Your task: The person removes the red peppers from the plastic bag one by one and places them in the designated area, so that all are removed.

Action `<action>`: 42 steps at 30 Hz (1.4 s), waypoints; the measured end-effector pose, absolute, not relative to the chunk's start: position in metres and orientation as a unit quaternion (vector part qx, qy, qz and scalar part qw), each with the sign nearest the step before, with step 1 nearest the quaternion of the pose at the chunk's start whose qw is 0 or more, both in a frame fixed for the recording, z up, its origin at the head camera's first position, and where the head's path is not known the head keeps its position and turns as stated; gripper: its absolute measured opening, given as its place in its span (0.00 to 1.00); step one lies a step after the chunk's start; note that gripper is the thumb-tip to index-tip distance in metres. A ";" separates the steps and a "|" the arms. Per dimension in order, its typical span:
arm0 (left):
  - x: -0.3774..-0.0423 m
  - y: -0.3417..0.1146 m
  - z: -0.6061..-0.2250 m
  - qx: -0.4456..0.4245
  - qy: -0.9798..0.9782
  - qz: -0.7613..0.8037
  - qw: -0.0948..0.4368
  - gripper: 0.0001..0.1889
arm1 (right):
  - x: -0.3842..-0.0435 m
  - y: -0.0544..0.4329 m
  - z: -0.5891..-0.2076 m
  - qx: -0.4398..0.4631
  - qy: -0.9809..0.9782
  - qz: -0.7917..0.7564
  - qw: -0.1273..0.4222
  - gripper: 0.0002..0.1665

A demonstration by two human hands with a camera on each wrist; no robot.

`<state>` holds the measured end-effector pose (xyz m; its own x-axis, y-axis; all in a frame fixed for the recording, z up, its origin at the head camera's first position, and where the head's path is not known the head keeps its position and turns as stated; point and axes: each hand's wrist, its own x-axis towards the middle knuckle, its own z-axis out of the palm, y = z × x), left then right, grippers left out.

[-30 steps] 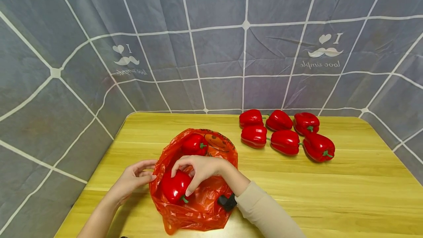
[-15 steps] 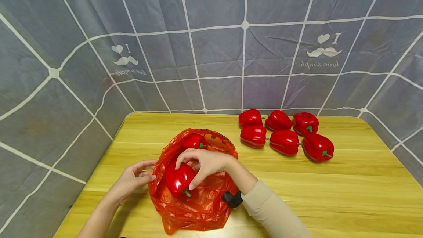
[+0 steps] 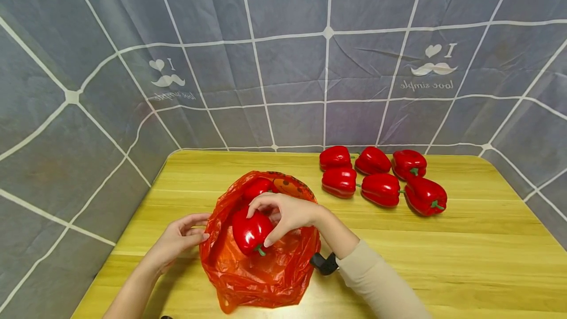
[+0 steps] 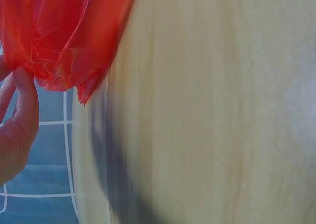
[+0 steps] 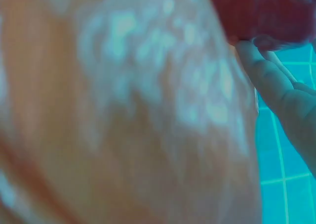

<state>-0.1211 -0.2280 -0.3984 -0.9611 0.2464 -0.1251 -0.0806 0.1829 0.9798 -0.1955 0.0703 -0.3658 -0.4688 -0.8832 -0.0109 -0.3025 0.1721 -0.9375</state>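
An opened red plastic bag (image 3: 257, 292) stands on the table with its mouth upward. My right hand (image 3: 292, 215) reaches into that mouth and grips a glossy red bell pepper (image 3: 248, 233), its green stem facing the near side. Behind it in the bag lies another red bell pepper (image 3: 257, 188), partly covered by the right hand. At the bag's left side, my left hand (image 3: 174, 242) pinches the rim between thumb and fingers. The left wrist view shows the thumb (image 4: 25, 98) at the bag's plastic. In the right wrist view the held pepper (image 5: 266, 11) sits above the fingers.
Several red bell peppers (image 3: 381, 190) lie in two rows at the back right of the wooden table (image 3: 434, 260). A grey curtain (image 3: 292, 78) with white lines hangs behind the table and along the left. A black wrist device (image 3: 325, 264) sits by the right sleeve.
My right hand has shifted away from me and to the right, carrying the bell pepper with it inside the bag. The left hand stays at the rim.
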 end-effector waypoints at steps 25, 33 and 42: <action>-0.120 -0.229 -0.398 0.073 0.748 0.648 0.125 0.28 | -0.190 0.122 -0.361 -0.389 0.702 -0.532 0.271 0.29; -0.120 -0.228 -0.399 0.070 0.751 0.645 0.123 0.28 | -0.184 0.138 -0.357 -0.391 0.704 -0.540 0.243 0.29; -0.121 -0.229 -0.400 0.063 0.754 0.642 0.124 0.27 | -0.181 0.155 -0.357 -0.385 0.699 -0.561 0.222 0.28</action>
<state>-0.1210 -0.2293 -0.4001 -0.9616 0.2534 -0.1056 -0.0642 0.1666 0.9839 -0.1811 0.1553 -0.3573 -0.6053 -0.7867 0.1218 -0.2895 0.0750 -0.9542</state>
